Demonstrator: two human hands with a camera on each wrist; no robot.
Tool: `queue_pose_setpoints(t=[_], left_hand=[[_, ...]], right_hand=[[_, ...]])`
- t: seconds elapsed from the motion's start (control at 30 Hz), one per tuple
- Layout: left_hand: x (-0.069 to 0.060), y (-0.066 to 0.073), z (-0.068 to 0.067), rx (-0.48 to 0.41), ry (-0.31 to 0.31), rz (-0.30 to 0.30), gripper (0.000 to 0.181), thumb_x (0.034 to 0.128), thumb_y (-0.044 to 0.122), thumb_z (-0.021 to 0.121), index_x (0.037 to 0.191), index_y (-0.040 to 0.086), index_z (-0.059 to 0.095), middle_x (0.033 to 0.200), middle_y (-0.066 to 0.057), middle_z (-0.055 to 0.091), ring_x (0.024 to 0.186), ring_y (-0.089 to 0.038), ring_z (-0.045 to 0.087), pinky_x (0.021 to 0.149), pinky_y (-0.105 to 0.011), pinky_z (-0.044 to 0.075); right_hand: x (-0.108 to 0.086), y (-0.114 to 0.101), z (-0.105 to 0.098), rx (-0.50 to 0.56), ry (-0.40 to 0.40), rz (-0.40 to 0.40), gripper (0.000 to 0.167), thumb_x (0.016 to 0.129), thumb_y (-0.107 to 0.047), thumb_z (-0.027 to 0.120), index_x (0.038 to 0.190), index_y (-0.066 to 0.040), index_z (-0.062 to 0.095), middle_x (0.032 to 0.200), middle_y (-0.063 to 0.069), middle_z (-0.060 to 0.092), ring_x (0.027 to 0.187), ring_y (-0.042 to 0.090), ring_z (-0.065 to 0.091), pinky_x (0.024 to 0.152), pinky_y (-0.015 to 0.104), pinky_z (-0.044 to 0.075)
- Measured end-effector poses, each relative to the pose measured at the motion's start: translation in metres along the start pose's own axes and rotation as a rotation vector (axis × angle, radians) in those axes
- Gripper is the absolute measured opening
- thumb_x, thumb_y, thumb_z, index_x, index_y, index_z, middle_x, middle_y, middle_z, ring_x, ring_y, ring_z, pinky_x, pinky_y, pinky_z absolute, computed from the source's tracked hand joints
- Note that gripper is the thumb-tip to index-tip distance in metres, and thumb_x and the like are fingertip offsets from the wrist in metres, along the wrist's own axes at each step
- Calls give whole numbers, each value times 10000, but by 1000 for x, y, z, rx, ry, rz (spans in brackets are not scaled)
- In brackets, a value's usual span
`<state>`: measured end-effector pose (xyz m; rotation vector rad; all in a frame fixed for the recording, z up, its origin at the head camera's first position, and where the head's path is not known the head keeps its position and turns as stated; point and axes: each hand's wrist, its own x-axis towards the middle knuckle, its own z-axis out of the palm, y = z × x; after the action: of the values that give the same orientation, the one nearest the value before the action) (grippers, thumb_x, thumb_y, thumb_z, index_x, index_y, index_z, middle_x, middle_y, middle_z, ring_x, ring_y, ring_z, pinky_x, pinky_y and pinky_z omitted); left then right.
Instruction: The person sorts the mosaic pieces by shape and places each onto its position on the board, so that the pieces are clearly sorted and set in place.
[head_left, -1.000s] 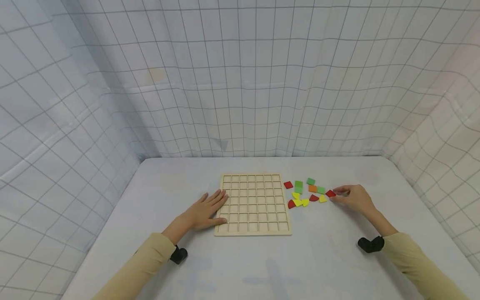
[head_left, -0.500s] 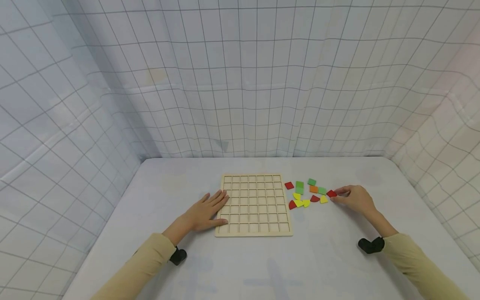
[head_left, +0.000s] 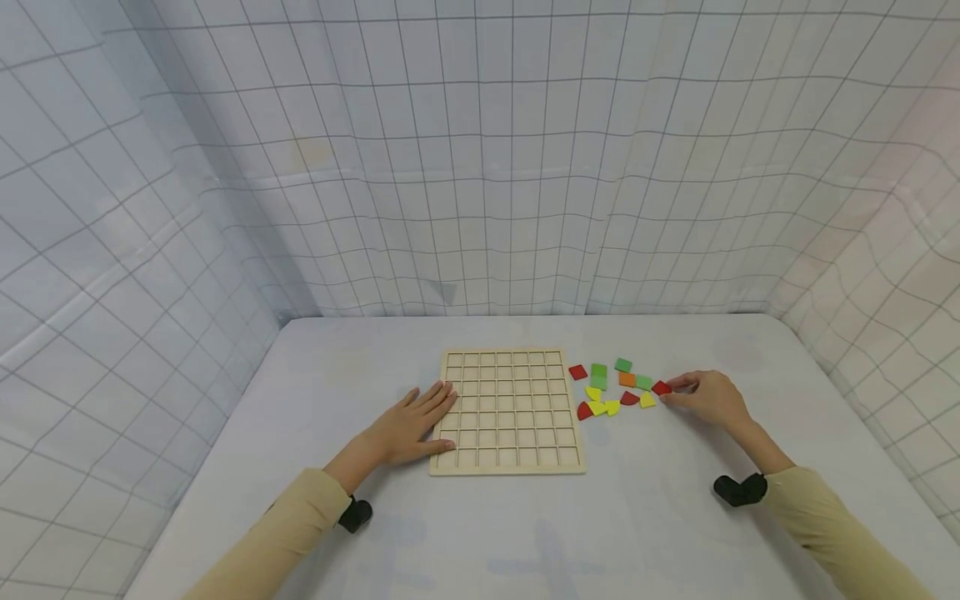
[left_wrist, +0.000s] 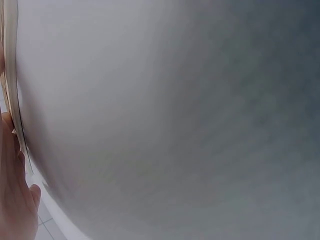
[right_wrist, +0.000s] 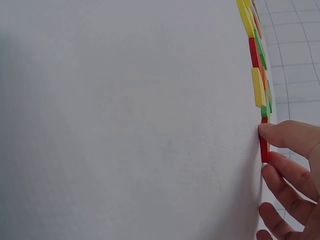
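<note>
A pale wooden board (head_left: 507, 413) with a grid of square recesses lies flat on the table. My left hand (head_left: 405, 423) rests on its left edge, fingers straight and spread. In the left wrist view, only part of that left hand (left_wrist: 16, 200) and the board's edge (left_wrist: 11, 75) show. On the right, my right hand (head_left: 710, 395) pinches a small red tile (head_left: 661, 388) by its edges between thumb and index finger. The right wrist view has this red tile (right_wrist: 264, 145) at table level, with the thumb on one end and the index finger at the other.
Between board and right hand lie several flat pieces: green squares (head_left: 598, 376), an orange square (head_left: 627, 379), yellow pieces (head_left: 612, 407), red fan-shaped pieces (head_left: 629, 398) and another red tile (head_left: 577, 372). White gridded curtains (head_left: 510, 192) enclose the table (head_left: 630, 533) at the back and sides.
</note>
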<state>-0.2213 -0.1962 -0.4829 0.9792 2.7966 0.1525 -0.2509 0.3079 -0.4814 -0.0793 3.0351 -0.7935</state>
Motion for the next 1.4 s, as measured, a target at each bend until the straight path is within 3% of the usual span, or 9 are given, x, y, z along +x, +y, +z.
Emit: queue_pose_setpoints(t=[0.33, 0.7, 0.97, 1.4], left_hand=[[0, 1, -1, 26, -16, -9, 834, 949, 617, 411, 1549, 97, 156, 1624, -105, 104, 1503, -277, 104, 1190, -537, 142], [1, 2, -2, 24, -35, -17, 828, 956, 605, 406, 1550, 92, 145, 1625, -101, 98, 1503, -272, 101, 1188, -545, 138], [0, 2, -3, 15, -31, -18, 829, 957, 604, 407, 1551, 92, 139, 1626, -98, 95, 1503, -270, 102, 1188, -546, 134], [0, 1, -3, 1, -43, -20, 831, 956, 603, 410, 1551, 93, 135, 1626, -99, 86, 1505, -269, 85, 1189, -552, 117]], right_hand=[[2, 3, 3, -5, 39, -37, 367, 821, -283, 733, 1053, 1, 718, 882, 168, 690, 746, 227, 566, 553, 256, 387], [2, -4, 1, 3, 138, -19, 356, 844, -286, 698, 1077, -16, 715, 1006, 258, 690, 895, 367, 615, 544, 238, 419], [2, -18, 1, 35, 237, -90, 359, 823, -284, 736, 1058, -12, 725, 935, 253, 699, 870, 378, 636, 504, 265, 430], [9, -50, 10, 69, 184, -112, 394, 793, -340, 777, 1065, -59, 736, 811, 128, 718, 902, 329, 606, 540, 255, 435]])
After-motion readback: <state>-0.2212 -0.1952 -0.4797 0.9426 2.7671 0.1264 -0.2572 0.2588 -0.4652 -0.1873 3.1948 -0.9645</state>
